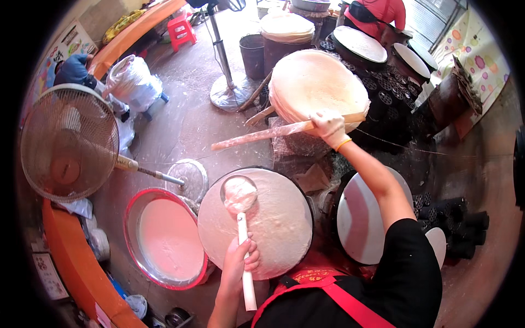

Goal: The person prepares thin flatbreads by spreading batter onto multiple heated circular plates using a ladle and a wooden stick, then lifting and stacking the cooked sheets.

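Observation:
My left hand (240,258) grips the pale handle of a ladle (242,227). Thick, sticky batter (240,194) fills its bowl, which is over a round griddle (283,213) coated with a pale layer. Away to the upper right, my right hand (330,126), in a whitish glove, holds a long flat wooden stick (262,136). That stick crosses the near edge of a tall stack of thin round pancakes (318,84). Left of the griddle, a red-rimmed basin (130,250) contains pale batter (172,238).
A second round griddle (357,221) lies under my right arm. Honeycomb coal briquettes (459,225) are piled at the right. A standing fan (69,143) leans in from the left. Further back are another pancake stack (287,26), more griddles (361,43) and two other people.

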Demonstrator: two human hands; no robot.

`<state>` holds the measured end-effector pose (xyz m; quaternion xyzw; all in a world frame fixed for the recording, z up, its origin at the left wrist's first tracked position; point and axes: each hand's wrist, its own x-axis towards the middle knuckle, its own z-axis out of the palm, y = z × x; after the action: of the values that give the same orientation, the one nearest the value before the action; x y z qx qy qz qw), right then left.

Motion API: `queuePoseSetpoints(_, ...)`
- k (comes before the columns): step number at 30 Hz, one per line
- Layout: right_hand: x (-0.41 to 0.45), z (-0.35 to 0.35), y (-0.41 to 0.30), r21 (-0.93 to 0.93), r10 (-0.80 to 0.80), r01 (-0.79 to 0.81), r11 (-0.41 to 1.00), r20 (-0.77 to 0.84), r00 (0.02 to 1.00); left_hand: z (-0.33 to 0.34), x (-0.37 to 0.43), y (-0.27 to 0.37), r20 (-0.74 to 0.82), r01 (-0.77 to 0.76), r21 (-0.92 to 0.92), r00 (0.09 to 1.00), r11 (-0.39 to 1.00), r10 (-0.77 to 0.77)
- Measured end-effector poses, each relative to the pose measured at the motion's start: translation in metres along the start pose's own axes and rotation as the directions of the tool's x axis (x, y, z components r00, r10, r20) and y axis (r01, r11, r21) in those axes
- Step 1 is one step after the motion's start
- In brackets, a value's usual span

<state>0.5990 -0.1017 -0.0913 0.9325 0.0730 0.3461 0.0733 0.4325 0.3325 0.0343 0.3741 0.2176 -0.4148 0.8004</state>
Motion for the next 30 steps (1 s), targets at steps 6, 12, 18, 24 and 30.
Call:
queuePoseSetpoints(6,-0.006,-0.048,-0.030,0.075,0.193,-0.195,0.978,0.037,0.981,0.012,-0.001,-0.010,-0.068,-0.090,0.170,0.992,0.981,0.102)
queuePoseSetpoints(12,-0.094,-0.199,-0.061,0.545,0.221,-0.666,0.510,0.665,0.714,0.031,-0.011,-0.028,0.016,0.021,0.387,0.999,0.922,-0.029)
queuePoseSetpoints(18,-0.259,-0.394,-0.056,0.657,0.349,-0.691,0.302,0.598,0.722,0.115,-0.019,-0.101,0.093,0.000,0.625,0.993,0.780,-0.074)
queuePoseSetpoints(24,-0.324,-0.495,-0.019,0.479,0.347,-0.605,0.636,0.523,0.779,0.211,0.012,-0.200,0.744,-0.642,0.636,0.658,-0.427,0.117)
queuePoseSetpoints(30,-0.434,-0.529,-0.020,0.350,0.574,-0.851,-0.391,0.816,0.071,0.244,0.047,-0.301,0.809,-0.714,0.582,0.556,-0.390,0.189)
